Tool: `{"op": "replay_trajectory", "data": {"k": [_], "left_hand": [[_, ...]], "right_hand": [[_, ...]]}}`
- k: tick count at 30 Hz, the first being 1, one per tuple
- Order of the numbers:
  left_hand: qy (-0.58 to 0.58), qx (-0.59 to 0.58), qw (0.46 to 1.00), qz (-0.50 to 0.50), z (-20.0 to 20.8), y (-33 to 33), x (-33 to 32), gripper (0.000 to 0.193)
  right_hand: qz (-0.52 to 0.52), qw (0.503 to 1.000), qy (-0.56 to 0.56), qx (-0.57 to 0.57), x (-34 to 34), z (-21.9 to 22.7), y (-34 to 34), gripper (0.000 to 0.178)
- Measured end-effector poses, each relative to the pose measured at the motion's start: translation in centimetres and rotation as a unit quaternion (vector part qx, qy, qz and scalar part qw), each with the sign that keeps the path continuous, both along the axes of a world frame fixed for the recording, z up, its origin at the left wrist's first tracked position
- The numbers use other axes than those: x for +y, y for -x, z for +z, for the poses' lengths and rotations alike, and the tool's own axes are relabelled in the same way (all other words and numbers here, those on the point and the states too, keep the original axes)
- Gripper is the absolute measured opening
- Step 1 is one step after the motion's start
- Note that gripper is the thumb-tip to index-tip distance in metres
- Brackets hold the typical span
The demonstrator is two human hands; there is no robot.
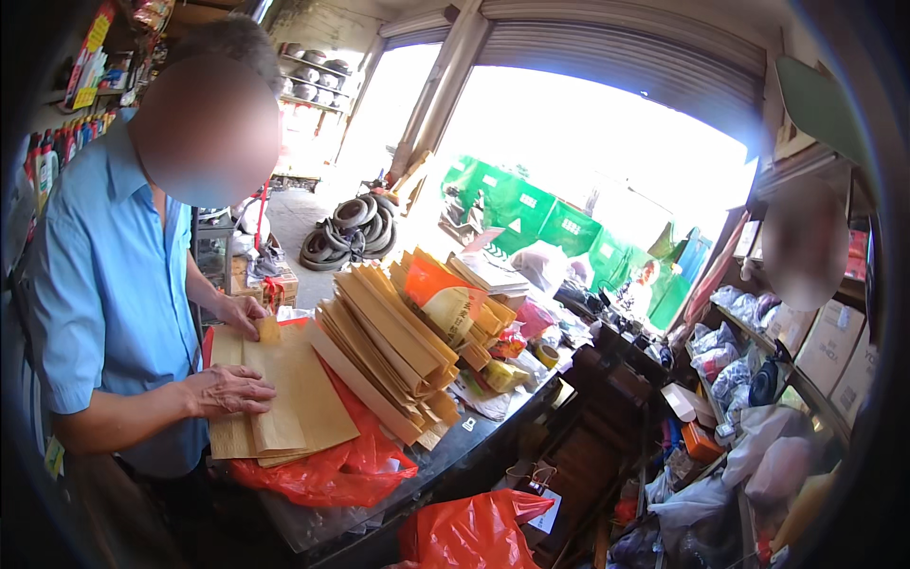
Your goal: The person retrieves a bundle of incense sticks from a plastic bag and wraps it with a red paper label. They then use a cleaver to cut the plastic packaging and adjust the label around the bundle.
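Low in the head view, a bright red plastic bag (474, 533) bulges up from the bottom edge. A sliver of my left hand (403, 565) shows against the bag's left side and appears to grip it; most of its fingers are cut off by the frame. My right hand is out of view. Across the desk (313, 526), a person in a blue shirt (104, 284) rests one hand (230, 390) flat on brown paper sheets (308, 398). Their other hand (243, 315) pinches a small tan piece at the far edge. More red plastic (332, 479) lies under the sheets.
A tall stack of folded brown paper (384, 346) leans beside the sheets, with an orange-red packet (438, 296) on top. Bagged goods crowd shelves (735, 365) at right. Tires (353, 230) lie on the floor beyond. A second person (806, 242) appears at the right.
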State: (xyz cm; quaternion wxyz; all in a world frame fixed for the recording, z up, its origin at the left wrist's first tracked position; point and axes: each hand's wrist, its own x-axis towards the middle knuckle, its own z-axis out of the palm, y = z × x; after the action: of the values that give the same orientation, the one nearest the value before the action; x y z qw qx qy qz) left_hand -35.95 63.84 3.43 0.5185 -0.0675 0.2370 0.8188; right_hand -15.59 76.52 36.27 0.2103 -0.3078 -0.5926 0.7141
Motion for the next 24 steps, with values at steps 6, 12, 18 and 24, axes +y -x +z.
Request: {"op": "replay_trajectory", "data": {"k": [6, 12, 18, 24], "left_hand": [[0.001, -0.001, 1.0, 0.015, -0.2, -0.4, -1.1, 0.068], [0.015, -0.005, 1.0, -0.003, -0.4, 0.0, -1.8, 0.068], [0.039, -0.006, 0.999, 0.02, -0.7, -0.2, -4.0, 0.067], [0.038, -0.007, 0.999, 0.011, -1.1, -0.5, -3.8, 0.067]], "right_hand": [[0.033, 0.999, -0.036, -0.009, -0.8, 0.2, -1.4, 0.015], [0.059, 0.997, -0.056, -0.005, -1.5, 0.7, -3.3, 0.015], [0.278, 0.931, -0.182, 0.15, -1.5, 0.7, -2.4, 0.012], [0.191, 0.976, -0.096, -0.033, -2.1, 1.1, -4.6, 0.011]]}}
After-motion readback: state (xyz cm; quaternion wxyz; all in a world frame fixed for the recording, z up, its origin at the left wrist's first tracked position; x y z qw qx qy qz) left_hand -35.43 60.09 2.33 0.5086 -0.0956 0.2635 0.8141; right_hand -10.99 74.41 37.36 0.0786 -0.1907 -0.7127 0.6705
